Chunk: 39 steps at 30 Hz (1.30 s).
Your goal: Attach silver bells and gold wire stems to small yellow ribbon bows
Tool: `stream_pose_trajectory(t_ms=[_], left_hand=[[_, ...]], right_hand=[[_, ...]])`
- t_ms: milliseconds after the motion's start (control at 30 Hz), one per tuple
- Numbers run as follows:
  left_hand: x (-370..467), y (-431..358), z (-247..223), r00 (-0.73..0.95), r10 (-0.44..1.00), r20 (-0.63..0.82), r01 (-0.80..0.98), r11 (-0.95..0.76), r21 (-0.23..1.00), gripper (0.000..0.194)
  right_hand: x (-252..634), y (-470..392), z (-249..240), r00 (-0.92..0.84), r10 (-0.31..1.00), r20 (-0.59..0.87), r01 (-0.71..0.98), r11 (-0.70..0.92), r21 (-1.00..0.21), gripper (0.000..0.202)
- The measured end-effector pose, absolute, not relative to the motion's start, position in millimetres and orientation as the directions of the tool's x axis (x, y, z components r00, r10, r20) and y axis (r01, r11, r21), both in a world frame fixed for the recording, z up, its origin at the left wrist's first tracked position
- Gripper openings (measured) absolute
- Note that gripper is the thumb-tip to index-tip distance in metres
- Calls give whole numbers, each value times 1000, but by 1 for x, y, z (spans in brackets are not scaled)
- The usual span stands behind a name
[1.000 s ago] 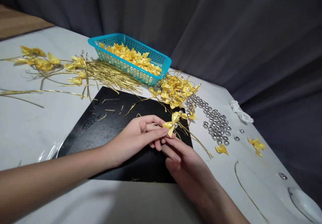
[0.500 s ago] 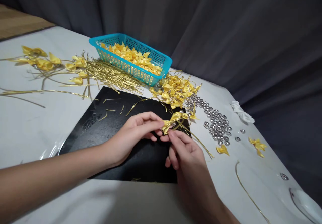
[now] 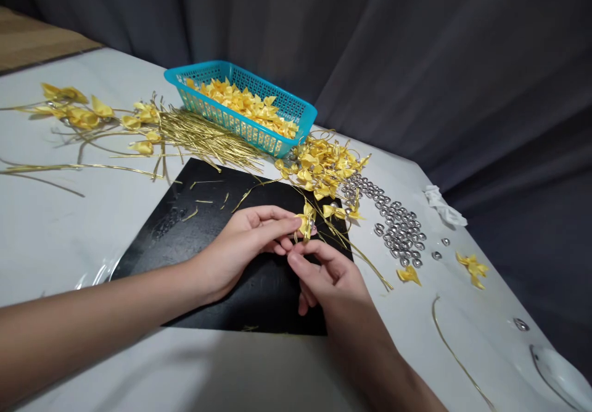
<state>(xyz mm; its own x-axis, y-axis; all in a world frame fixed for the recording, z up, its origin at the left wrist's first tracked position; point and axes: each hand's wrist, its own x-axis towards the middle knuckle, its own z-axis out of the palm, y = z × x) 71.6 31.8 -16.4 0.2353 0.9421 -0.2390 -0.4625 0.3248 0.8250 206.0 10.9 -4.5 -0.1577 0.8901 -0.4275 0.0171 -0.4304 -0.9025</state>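
Over a black mat [image 3: 208,276], my left hand [image 3: 250,239] pinches a yellow ribbon bow [image 3: 306,219] between thumb and fingers. A small silver piece shows at the bow's middle, and a gold twist tie [image 3: 296,237] hangs below it. The thumb and forefinger of my right hand [image 3: 328,273] are closed just under the bow, on the lower end of that tie; the fingertips partly hide it. Beyond the bow, more yellow bows [image 3: 341,212] with gold ties lie at the mat's right edge.
Behind the mat stands a blue basket [image 3: 300,129] of yellow bows. Gold ties [image 3: 203,137] are piled before it, with tied bows [image 3: 328,162] heaped on its right. Silver pieces [image 3: 402,233] spread across the right side. A white object [image 3: 562,375] sits at lower right.
The bow has turned more upright in my left fingers. My right hand has shifted slightly left and down, its fingertips now below the bow.
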Motion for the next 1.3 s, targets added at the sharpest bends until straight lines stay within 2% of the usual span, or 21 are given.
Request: stream_pose_trajectory(t_ms=[333, 400, 533, 600, 700, 800, 833, 900, 1000, 1067, 1167, 1300], left_hand=[[73, 29, -15, 144, 967, -212, -405, 253, 879, 8], [73, 29, -15, 147, 965, -216, -396, 258, 881, 9], [72, 27, -17, 143, 964, -226, -370, 263, 891, 12], [72, 27, -18, 145, 963, -227, -369, 266, 891, 15], [71, 27, -19, 157, 962, -223, -388, 268, 882, 16], [70, 27, -18, 153, 968, -197, -385, 242, 890, 12], [70, 27, -18, 151, 971, -187, -381, 232, 895, 11], [70, 26, -18, 141, 977, -162, -377, 205, 903, 12], [70, 25, -18, 136, 983, -120, -351, 161, 922, 12], [71, 24, -18, 152, 983, -108, -342, 154, 927, 8], [71, 25, -19, 159, 979, -124, -366, 175, 914, 9], [72, 25, -20, 163, 978, -129, -389, 184, 902, 13]], right_hand=[[206, 7, 7, -93, 938, -334, 225, -307, -925, 21], [211, 6, 9, -136, 954, -267, 241, -229, -943, 22], [217, 6, 14, -305, 935, -184, 298, -90, -950, 9], [218, 6, 18, -375, 907, -190, 291, -79, -953, 9], [220, 6, 21, -418, 882, -216, 257, -113, -960, 21], [220, 7, 20, -365, 902, -231, 256, -141, -956, 11], [220, 7, 19, -350, 914, -204, 272, -109, -956, 8], [220, 8, 16, -357, 932, -64, 350, 70, -934, 7], [220, 8, 12, -431, 880, 199, 455, 403, -795, 11], [220, 8, 10, -423, 858, 292, 466, 482, -741, 14], [219, 8, 8, -311, 898, 312, 416, 423, -805, 14], [216, 10, 6, -105, 977, 186, 283, 209, -936, 8]])
